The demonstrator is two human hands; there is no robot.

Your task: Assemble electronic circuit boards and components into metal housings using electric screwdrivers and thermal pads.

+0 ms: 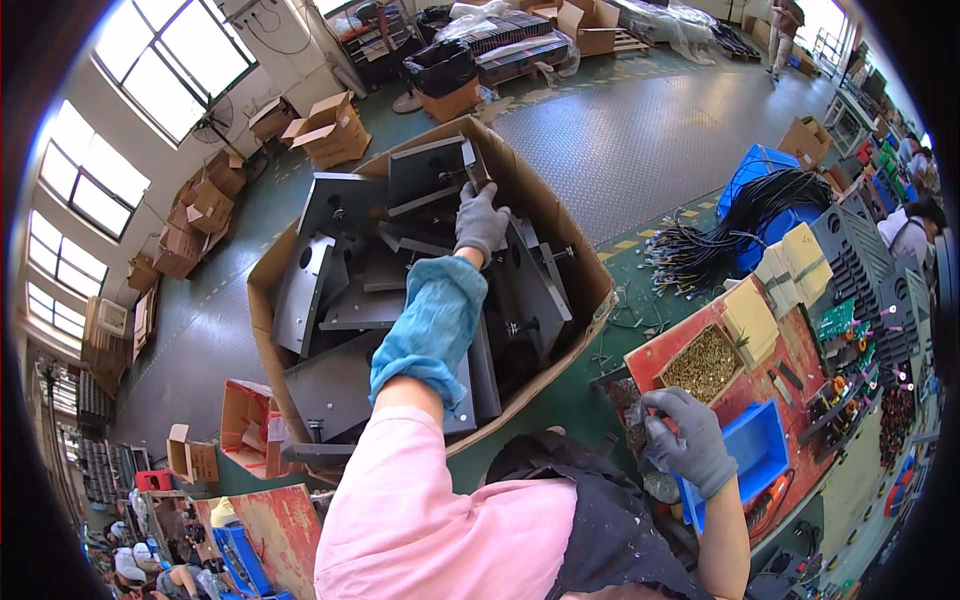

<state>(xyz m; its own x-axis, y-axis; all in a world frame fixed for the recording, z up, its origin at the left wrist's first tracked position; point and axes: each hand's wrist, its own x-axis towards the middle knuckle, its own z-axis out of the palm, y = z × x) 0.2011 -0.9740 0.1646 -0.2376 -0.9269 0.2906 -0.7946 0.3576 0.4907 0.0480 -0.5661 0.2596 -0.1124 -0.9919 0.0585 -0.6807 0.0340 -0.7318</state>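
Note:
My left hand [480,222], in a grey glove, reaches into a large cardboard box [262,340] and has its fingers closed on the end of a dark metal panel [430,172] at the far side. Several similar dark bent-metal panels [370,305] with round holes and bolts lie jumbled in the box around my arm. My right hand [690,440], also grey-gloved, is over the near-left side of a red-topped table, beside a blue plastic bin [755,445]. Its fingers are curled; whether something small is between them is hidden. Clear plastic wrapping [655,465] lies just under it.
On the red worktable [800,385] is a tray of small brass-coloured parts [703,365], next to cream-coloured stacks [795,265]. Bundled black cables [765,215] lie beyond. Open cartons [330,130] stand along the left wall. A person [784,35] stands far right.

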